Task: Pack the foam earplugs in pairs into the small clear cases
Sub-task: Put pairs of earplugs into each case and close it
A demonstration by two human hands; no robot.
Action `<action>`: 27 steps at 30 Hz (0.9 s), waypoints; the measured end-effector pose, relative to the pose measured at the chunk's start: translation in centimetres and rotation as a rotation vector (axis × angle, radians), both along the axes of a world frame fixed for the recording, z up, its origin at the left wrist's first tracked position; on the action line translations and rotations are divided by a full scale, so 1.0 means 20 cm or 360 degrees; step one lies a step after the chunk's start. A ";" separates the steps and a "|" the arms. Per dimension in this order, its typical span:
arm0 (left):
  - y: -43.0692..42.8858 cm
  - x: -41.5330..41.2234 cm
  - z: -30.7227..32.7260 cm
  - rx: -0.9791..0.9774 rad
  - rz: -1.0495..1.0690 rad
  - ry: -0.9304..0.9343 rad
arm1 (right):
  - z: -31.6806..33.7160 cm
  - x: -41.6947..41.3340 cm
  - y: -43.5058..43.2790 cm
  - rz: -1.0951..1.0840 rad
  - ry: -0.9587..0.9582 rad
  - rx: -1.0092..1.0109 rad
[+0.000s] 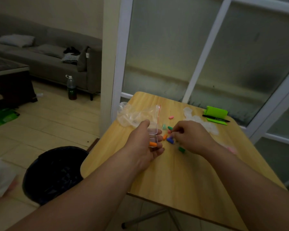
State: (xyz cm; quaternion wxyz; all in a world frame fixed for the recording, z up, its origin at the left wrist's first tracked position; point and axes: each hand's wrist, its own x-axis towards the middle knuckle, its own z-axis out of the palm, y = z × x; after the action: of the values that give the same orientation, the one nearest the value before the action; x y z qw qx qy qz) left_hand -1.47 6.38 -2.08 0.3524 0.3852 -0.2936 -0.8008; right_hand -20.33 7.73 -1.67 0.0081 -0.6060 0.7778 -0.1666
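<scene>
two bare forearms reach in from the bottom edge, over the near corner of the wooden desk point(173, 177). left hand point(144, 145) is turned palm-in and grasps a small clear case point(153, 131), which stands open, lid up, with one orange earplug point(153, 144) already lying in its lower half. right hand point(189, 137) is over the loose scatter just beside the case, fingers curled down, tips at a blue earplug point(170, 139); whether it has pinched anything yet i cannot tell, the tips are too small and blurred.

a second orange earplug point(165, 136) lies on the desk between the two hands, near the case mouth. two greenish earplugs point(167, 127) lie just beyond, a dark green earplug point(181, 149) sits under the right wrist, and a pink earplug point(171, 117) is farther back. a crumpled plastic bag point(132, 114) lies behind the left hand.

by my reading the step in hand is finishing a pair: one plug is in, its mate is still out. the next move likely calls for a light pinch on the loose orange one rather than the blue, a short carry to the open case, then pressing the lid shut with the left thumb while the case is kept level so the first plug does not roll out.
</scene>
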 end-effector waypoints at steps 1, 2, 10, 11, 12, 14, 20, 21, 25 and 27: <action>0.00 0.00 0.00 0.0004 -0.0002 -0.0009 | 0.01 -0.01 0.02 -0.0014 -0.0042 -0.0060; 0.01 -0.01 0.00 0.0008 -0.0017 -0.0016 | 0.01 -0.02 0.05 -0.0032 -0.0088 -0.0122; 0.08 -0.09 0.02 -0.0006 -0.0179 -0.0008 | 0.08 0.06 0.38 0.0027 -0.0829 -0.0578; 0.09 -0.10 0.02 -0.0003 -0.0228 0.0009 | 0.08 0.09 0.42 0.0087 -0.0870 -0.0586; 0.11 -0.11 0.02 -0.0003 -0.0281 0.0027 | 0.07 0.11 0.44 0.0136 -0.0879 -0.0582; 0.13 -0.13 0.01 -0.0026 -0.0354 0.0029 | 0.03 0.14 0.45 0.0178 -0.0813 -0.0529; 0.16 -0.17 0.01 -0.0037 -0.0422 0.0027 | -0.01 0.14 0.44 0.0178 -0.0595 -0.0457; 0.16 -0.17 0.01 -0.0032 -0.0423 0.0030 | -0.01 0.14 0.44 0.0183 -0.0580 -0.0448; 0.15 -0.17 0.00 -0.0022 -0.0437 0.0036 | -0.04 0.15 0.43 0.0216 -0.0491 -0.0412; 0.15 -0.17 -0.01 -0.0026 -0.0444 0.0054 | -0.05 0.14 0.43 0.0226 -0.0469 -0.0419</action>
State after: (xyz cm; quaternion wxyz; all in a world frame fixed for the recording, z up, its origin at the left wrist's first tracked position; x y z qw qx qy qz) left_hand -4.82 9.35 -2.23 0.2455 0.3242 -0.3448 -0.8460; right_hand -17.44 16.28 -2.76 0.0544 -0.6242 0.6950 -0.3527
